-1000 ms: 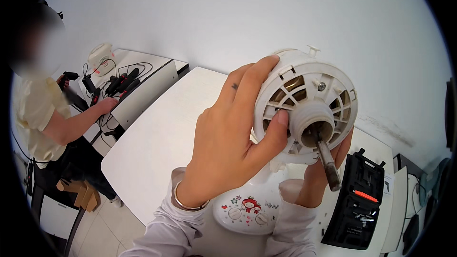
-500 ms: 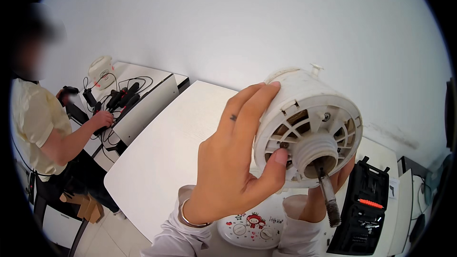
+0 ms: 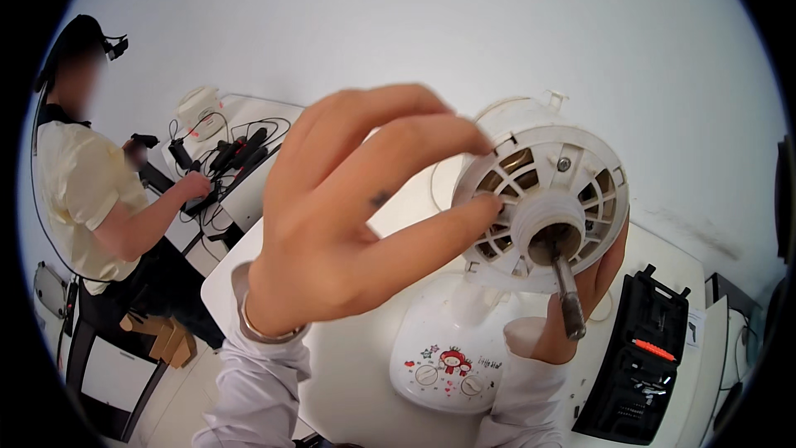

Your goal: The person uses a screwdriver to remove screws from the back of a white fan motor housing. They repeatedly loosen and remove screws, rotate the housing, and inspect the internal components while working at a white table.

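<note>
A white electric fan's motor housing (image 3: 564, 139) is turned toward me, its slotted round front showing copper-coloured parts inside. From its threaded collar sticks a bare metal shaft (image 3: 570, 307), pointing down toward me. My right hand (image 3: 612, 264) grips the housing from behind on the right; most of its fingers are hidden. Beside the front's left edge is my left hand (image 3: 348, 199), fingers spread and curved, thumb and forefinger tips over the slotted front. Whether they touch it I cannot tell. Below, the white fan base (image 3: 452, 377) with two knobs and cartoon pictures stands on the table.
The white table (image 3: 373, 382) carries an open black tool case (image 3: 634, 357) with an orange-handled tool (image 3: 653, 350) at the right. On the left, a person (image 3: 91, 174) handles black devices and cables (image 3: 236, 149) at another table, near a white appliance (image 3: 201, 112). Cardboard (image 3: 166, 340) lies on the floor.
My left hand has loosened from the housing and moved left, its fingers spreading. The housing has shifted slightly, and its shaft now hangs more steeply. My view has moved a little left.
</note>
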A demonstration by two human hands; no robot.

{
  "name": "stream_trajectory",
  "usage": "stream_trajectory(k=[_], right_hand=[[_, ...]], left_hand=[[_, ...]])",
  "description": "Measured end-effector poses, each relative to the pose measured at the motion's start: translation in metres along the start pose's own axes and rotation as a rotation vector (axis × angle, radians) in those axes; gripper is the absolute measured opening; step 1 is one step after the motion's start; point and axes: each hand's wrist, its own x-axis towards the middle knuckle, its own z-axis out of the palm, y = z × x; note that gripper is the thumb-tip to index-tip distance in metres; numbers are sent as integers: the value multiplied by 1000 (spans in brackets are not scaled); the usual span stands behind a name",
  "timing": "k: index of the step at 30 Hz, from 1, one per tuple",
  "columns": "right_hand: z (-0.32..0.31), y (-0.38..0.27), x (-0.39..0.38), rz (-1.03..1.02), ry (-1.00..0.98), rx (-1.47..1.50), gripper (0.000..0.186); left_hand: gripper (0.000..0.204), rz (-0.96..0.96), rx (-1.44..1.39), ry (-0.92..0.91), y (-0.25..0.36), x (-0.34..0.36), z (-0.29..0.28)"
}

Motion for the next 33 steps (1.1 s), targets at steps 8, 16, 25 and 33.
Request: stream_trajectory(k=[8,16,25,33], right_hand=[[-9,1,2,70,19,13,44],[-23,7,6,202,164,-72,42],[-42,75,-1,261,37,109,42],[-51,104,-18,649,54,596,42]], left_hand=[[25,231,-33,33,-7,17,-2],[9,94,-163,145,3,15,10],[13,245,-82,28,-10,22,6],[10,157,-116,-178,-11,33,-1]])
